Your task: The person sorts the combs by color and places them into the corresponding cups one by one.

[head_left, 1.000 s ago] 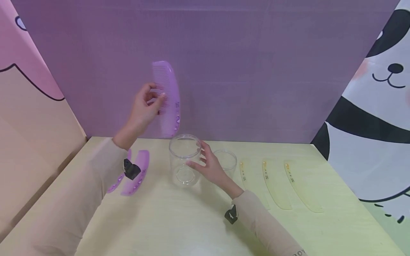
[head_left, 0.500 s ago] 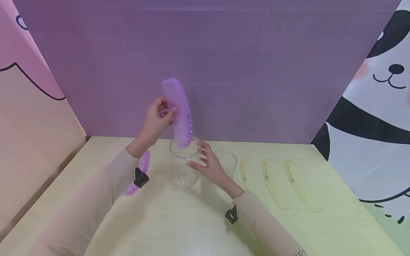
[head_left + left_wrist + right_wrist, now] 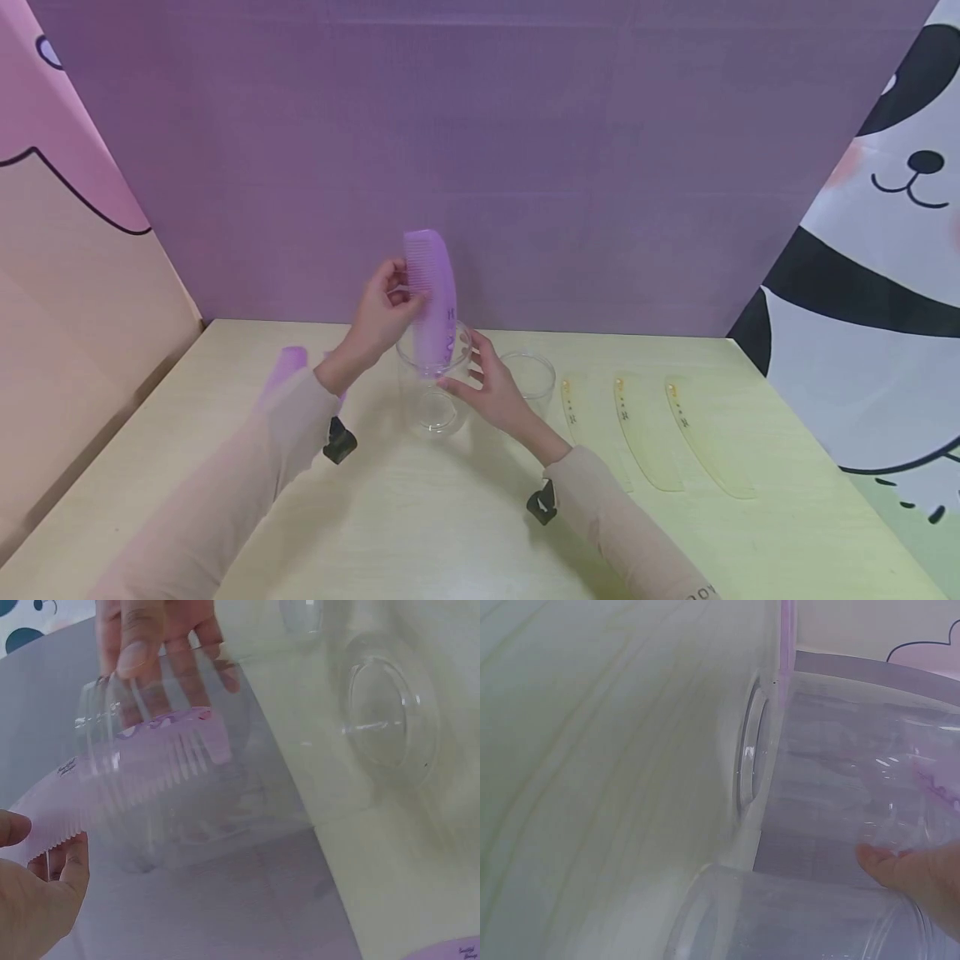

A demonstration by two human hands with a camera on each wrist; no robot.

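Note:
My left hand [image 3: 381, 315] pinches a purple comb [image 3: 435, 287] by its toothed side, holding it nearly upright. The comb's lower end is inside a clear plastic jar [image 3: 411, 398], below the rim. That jar stands on the table, and my right hand [image 3: 491, 387] grips its right side near the top. In the left wrist view the comb [image 3: 52, 796] shows through the jar's wall, with its tip short of the bottom. Just right of the gripped jar is a second clear jar [image 3: 536, 377], partly hidden by my right hand.
Purple combs [image 3: 291, 360] lie on the table at the left, mostly covered by my left arm. On the right, 3 pale yellow see-through combs [image 3: 647, 450] lie side by side. A purple panel [image 3: 600, 167] rises behind the table [image 3: 420, 517].
My left hand has moved right and down with the purple comb, from above the jar until its lower end went inside. The right hand and both jars have stayed in place.

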